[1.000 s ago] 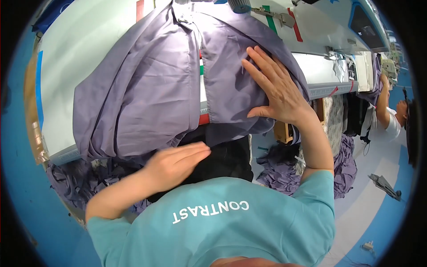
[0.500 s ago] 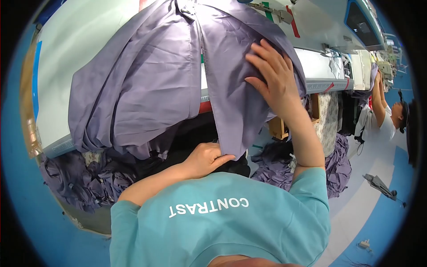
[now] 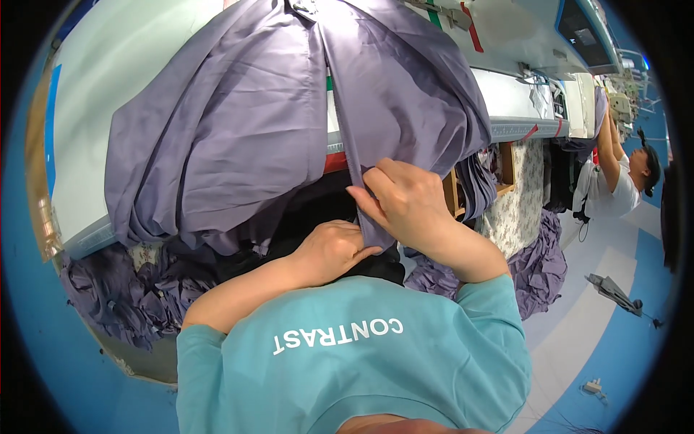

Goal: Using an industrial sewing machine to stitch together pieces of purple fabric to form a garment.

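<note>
A large piece of greyish-purple fabric [image 3: 246,130] spreads over the white sewing table and hangs off its front edge. A long slit parts it down the middle, starting at a small metal part [image 3: 302,9] at the top. My left hand [image 3: 329,246] is closed on the lower end of the right-hand panel, close to my body. Just above it, my right hand [image 3: 405,199] has its fingers curled, pinching the same panel along the slit edge. The fingertips of both hands are partly hidden by knuckles and cloth.
The white sewing machine [image 3: 506,43] with a dark panel stands at the upper right. Purple cloth heaps [image 3: 130,296] lie below the table on both sides. A wooden drawer frame [image 3: 508,166] sits under the table. Far right, another person [image 3: 618,181] works with arms raised.
My right hand has come down and left from lying open on the right panel to pinching its slit edge. My left hand has stayed at the lower end.
</note>
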{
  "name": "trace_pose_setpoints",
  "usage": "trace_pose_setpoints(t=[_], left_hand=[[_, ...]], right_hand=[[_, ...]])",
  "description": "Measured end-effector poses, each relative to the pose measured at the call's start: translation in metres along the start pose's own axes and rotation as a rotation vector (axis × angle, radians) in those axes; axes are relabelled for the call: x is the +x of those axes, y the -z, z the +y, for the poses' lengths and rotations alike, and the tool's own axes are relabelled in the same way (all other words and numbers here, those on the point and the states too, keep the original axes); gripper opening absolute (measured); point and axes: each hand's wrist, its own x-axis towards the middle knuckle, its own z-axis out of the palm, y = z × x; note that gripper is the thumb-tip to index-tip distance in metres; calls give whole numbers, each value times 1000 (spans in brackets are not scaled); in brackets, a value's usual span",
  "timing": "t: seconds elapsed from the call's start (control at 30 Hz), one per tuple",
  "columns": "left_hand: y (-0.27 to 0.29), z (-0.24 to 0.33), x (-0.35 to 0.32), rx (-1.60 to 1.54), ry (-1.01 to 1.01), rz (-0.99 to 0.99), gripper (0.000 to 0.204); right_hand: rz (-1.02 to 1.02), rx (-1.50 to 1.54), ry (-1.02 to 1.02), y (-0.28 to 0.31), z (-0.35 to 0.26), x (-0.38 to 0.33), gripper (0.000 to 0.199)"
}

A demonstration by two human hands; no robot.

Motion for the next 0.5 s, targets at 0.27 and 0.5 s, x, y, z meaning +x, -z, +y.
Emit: trace_pose_setpoints(t=[0.27, 0.5], left_hand=[[50, -9, 10, -1072, 497, 131, 42], [20, -21, 17, -766, 420, 303, 32]], right_hand=[[-64, -53, 185, -5, -11, -9, 20], [187, 326, 298, 10, 26, 31, 33]])
